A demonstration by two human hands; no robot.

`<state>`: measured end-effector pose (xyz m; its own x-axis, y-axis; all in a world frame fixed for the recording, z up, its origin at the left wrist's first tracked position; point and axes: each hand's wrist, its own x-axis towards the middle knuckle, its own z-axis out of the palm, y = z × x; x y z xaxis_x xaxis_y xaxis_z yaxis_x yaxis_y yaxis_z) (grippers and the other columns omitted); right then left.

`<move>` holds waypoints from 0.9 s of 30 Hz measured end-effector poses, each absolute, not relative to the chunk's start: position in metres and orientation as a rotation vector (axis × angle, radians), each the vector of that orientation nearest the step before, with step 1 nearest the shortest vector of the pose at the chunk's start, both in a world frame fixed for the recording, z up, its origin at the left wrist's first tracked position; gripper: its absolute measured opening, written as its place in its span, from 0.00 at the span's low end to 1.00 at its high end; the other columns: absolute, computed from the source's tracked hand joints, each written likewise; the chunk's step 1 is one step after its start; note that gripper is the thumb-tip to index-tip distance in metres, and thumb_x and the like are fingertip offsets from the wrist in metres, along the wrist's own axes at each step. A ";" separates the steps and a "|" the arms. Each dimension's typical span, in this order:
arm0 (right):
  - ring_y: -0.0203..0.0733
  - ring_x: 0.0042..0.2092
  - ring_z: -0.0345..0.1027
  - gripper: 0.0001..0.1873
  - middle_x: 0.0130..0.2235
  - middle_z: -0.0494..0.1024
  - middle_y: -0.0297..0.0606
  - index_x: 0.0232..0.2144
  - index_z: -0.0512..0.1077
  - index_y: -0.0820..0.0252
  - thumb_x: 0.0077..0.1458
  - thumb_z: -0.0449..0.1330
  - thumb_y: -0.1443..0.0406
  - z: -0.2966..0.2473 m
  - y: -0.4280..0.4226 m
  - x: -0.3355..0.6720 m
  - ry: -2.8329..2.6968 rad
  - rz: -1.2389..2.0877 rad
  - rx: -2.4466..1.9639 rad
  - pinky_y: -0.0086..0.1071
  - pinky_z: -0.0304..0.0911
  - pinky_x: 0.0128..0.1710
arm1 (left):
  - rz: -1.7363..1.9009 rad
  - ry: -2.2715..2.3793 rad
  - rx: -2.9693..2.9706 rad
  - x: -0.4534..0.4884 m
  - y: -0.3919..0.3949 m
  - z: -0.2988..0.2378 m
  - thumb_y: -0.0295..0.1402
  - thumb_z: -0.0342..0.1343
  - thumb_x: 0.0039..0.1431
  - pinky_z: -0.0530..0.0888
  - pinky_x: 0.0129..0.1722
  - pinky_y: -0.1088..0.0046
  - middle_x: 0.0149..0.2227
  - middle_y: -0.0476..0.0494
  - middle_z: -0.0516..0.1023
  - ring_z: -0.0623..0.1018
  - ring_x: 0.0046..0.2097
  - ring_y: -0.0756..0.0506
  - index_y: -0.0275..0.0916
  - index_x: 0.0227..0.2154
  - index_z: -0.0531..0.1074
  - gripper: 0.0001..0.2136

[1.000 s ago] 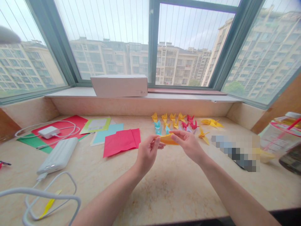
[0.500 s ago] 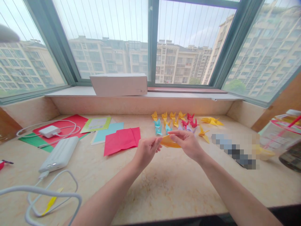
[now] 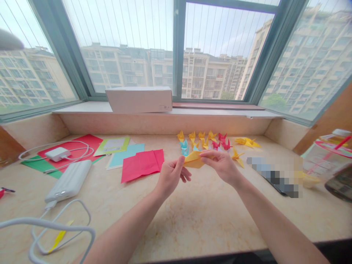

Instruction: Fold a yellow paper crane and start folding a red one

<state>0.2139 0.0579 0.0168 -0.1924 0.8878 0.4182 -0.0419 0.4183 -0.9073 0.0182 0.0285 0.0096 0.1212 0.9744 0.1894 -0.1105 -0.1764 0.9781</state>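
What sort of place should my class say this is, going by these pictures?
Probably a room in an upper-floor flat, used as a craft corner: apartment blocks stand outside the large window, and a stone window counter holds paper origami cranes beside a power bank.

A pixelated patch [image 3: 275, 177] hides what lies beneath, and the right edge cuts off a plastic cup [image 3: 327, 159].

And out past the fingers [image 3: 205, 154] we've got a big green-framed window [image 3: 178, 47], three panes wide, thin wires running down the glass, tall apartment blocks [image 3: 209, 73] under a pale, bright sky! Below it, a white sill [image 3: 220, 111] above the cream marble desk [image 3: 209, 220], and a wooden panel [image 3: 330, 124] closing off the right.
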 end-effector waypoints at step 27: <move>0.40 0.36 0.77 0.12 0.34 0.84 0.38 0.33 0.80 0.57 0.48 0.71 0.58 0.021 0.062 0.221 -1.063 1.188 -0.731 0.33 0.69 0.40 | 1.098 0.964 1.525 0.024 0.032 -0.010 0.44 0.50 0.63 0.68 0.17 0.81 0.30 0.41 0.81 0.78 0.22 0.51 0.34 0.31 0.70 0.16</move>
